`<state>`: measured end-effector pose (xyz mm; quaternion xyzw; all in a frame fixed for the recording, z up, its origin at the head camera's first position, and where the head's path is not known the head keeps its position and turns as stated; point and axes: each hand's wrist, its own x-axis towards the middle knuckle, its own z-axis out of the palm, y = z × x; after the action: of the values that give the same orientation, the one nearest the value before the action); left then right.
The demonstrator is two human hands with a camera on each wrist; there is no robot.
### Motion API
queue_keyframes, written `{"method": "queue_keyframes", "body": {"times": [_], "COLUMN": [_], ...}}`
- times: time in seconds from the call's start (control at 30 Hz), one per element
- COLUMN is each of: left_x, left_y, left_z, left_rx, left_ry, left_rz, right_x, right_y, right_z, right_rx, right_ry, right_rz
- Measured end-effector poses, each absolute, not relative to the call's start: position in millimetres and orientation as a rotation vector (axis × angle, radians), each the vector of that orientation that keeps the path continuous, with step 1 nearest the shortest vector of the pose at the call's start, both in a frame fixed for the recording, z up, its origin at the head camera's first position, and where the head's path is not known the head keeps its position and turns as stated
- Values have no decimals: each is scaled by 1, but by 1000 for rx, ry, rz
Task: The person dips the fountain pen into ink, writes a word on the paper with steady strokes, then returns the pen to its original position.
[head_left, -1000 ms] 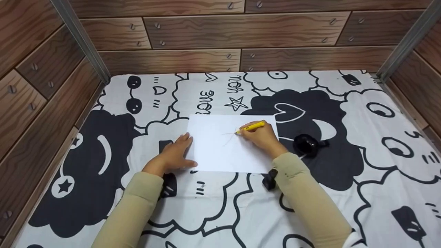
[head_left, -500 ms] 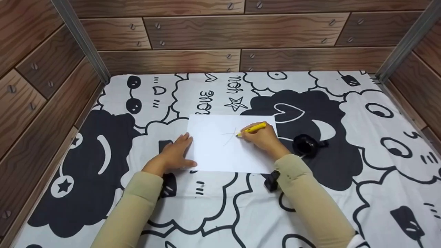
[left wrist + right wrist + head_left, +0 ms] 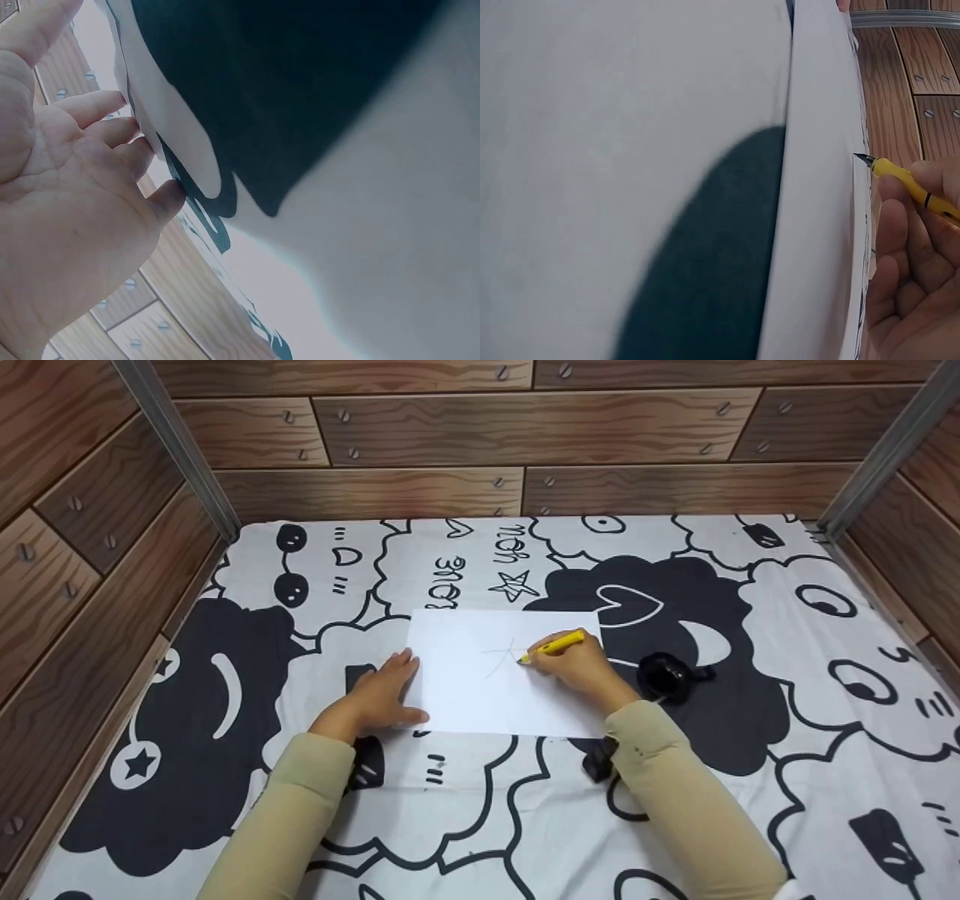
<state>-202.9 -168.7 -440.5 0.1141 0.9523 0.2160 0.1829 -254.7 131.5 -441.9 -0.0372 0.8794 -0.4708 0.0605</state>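
A white sheet of paper (image 3: 465, 697) lies on the patterned cloth, with a few thin crossing lines drawn near its middle. My right hand (image 3: 574, 664) pinches a yellow fountain pen (image 3: 561, 642), its nib right at the paper beside the lines. In the right wrist view the dark nib of the fountain pen (image 3: 900, 176) shows, with the fingers of my right hand (image 3: 922, 270) curled below it. My left hand (image 3: 381, 690) rests at the sheet's left edge, thumb and fingers spread. The left wrist view shows the palm of my left hand (image 3: 75, 195) holding nothing.
A glossy black round object with a short stem (image 3: 666, 676) sits right of the paper. A small black object (image 3: 598, 759) shows beside my right cuff. Black-and-white cartoon cloth (image 3: 465, 810) covers the table, and wood-patterned walls (image 3: 480, 427) enclose the back and sides.
My right hand has moved slightly right and toward me with the fountain pen, its nib shifting down the paper. Another short line shows near the crossing. The left hand has stayed put.
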Motion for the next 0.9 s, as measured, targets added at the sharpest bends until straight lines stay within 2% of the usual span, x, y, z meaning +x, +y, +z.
{"method": "queue_keyframes", "body": {"times": [0.9], "left_x": [-202], "left_y": [-168], "left_z": [-439], "left_rx": [311], "left_ry": [2679], "left_rz": [646], "right_x": [-242], "right_y": [148], "right_z": [-440], "right_rx": [-198], "right_ry": [2627], "right_rz": [-1388]}}
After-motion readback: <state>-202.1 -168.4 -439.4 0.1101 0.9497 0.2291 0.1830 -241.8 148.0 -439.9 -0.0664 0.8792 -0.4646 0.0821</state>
